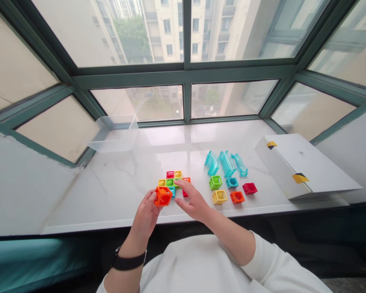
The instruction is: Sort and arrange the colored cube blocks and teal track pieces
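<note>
My left hand (146, 213) is closed around an orange hollow cube (163, 196), held just above the white marble sill. My right hand (193, 201) lies flat with fingers stretched out, resting on the right edge of a joined cluster of coloured cubes (172, 180) in red, yellow, green, blue and orange. The orange cube sits at the cluster's front left corner. A black watch band is on my left wrist.
To the right lie several loose cubes: green (215, 182), blue (232, 182), red (249, 188), yellow (219, 197), orange (237, 197). Behind them are three turquoise curved track pieces (226, 162). A white box (305, 165) stands far right, a clear plastic bin (116, 134) at back left by the window.
</note>
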`<control>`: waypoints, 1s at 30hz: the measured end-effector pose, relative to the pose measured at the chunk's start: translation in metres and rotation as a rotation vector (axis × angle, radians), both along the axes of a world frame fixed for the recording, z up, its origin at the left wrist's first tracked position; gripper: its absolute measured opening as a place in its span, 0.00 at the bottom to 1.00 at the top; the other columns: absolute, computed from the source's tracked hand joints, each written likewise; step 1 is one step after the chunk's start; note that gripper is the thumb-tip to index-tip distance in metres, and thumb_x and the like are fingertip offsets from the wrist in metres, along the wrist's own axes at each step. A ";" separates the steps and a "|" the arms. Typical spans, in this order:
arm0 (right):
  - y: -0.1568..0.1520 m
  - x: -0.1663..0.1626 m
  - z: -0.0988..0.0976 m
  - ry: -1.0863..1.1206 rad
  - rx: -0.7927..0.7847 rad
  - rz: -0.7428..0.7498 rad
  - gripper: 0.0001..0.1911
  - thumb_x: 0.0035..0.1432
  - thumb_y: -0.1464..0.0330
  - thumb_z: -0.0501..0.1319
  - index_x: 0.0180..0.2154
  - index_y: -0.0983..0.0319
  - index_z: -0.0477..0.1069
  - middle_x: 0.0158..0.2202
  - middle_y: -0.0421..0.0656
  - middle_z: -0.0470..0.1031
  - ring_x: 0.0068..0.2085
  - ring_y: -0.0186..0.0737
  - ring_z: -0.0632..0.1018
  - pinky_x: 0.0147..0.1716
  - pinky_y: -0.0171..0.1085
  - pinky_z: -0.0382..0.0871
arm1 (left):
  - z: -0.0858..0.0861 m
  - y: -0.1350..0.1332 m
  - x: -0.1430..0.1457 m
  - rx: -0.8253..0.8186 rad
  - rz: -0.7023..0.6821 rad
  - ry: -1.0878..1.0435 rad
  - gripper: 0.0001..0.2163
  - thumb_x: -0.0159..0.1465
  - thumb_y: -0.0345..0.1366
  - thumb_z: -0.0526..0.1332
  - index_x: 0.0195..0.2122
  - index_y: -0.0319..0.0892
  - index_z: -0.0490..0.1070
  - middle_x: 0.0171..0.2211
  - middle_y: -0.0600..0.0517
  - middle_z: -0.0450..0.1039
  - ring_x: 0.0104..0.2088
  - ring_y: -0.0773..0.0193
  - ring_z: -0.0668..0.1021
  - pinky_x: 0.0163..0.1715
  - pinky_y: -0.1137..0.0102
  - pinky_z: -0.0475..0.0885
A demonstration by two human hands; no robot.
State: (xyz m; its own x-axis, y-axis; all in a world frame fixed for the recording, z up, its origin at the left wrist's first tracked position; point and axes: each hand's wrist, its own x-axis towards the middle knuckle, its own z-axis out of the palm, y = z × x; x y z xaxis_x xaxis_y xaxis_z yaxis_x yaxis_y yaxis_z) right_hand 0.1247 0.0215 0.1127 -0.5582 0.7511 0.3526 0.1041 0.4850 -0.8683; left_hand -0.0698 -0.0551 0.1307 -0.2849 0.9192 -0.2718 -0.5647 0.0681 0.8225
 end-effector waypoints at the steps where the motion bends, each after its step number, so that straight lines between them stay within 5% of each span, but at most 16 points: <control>1: -0.004 0.006 0.006 0.036 -0.042 -0.011 0.28 0.68 0.62 0.64 0.67 0.52 0.65 0.66 0.48 0.71 0.66 0.48 0.72 0.68 0.52 0.66 | 0.000 0.002 0.008 -0.002 -0.031 -0.040 0.15 0.64 0.45 0.72 0.46 0.41 0.79 0.45 0.47 0.82 0.43 0.61 0.83 0.44 0.69 0.81; 7: -0.019 0.033 0.018 0.178 -0.154 -0.020 0.23 0.70 0.61 0.63 0.64 0.54 0.68 0.62 0.48 0.74 0.61 0.46 0.77 0.61 0.47 0.75 | 0.004 0.011 0.049 -0.018 -0.153 -0.187 0.13 0.67 0.43 0.70 0.49 0.43 0.78 0.50 0.48 0.82 0.46 0.60 0.84 0.46 0.68 0.82; 13: -0.015 0.056 0.017 0.127 0.026 -0.127 0.27 0.66 0.63 0.68 0.64 0.53 0.68 0.64 0.49 0.71 0.66 0.52 0.72 0.66 0.54 0.70 | 0.002 0.022 0.076 -0.094 -0.254 -0.205 0.18 0.70 0.48 0.65 0.55 0.43 0.77 0.53 0.45 0.81 0.53 0.52 0.83 0.51 0.60 0.81; 17: -0.012 0.067 0.013 0.081 0.071 -0.218 0.22 0.68 0.65 0.64 0.62 0.53 0.70 0.59 0.48 0.74 0.61 0.50 0.76 0.63 0.53 0.72 | -0.004 0.025 0.091 -0.130 -0.323 -0.244 0.16 0.70 0.47 0.64 0.53 0.45 0.78 0.52 0.46 0.82 0.51 0.56 0.84 0.52 0.63 0.80; 25: -0.005 0.084 0.008 0.046 -0.058 -0.193 0.26 0.68 0.62 0.65 0.65 0.54 0.67 0.55 0.47 0.76 0.53 0.45 0.81 0.56 0.47 0.78 | -0.005 0.020 0.099 -0.204 -0.406 -0.156 0.20 0.66 0.50 0.67 0.54 0.43 0.78 0.47 0.44 0.83 0.44 0.58 0.83 0.40 0.68 0.78; 30: -0.006 0.093 0.019 -0.058 -0.033 -0.174 0.26 0.66 0.69 0.63 0.64 0.54 0.68 0.58 0.47 0.76 0.58 0.46 0.79 0.59 0.48 0.76 | -0.006 0.023 0.100 -0.213 -0.372 -0.102 0.22 0.62 0.52 0.72 0.50 0.42 0.78 0.44 0.45 0.83 0.40 0.59 0.83 0.40 0.68 0.77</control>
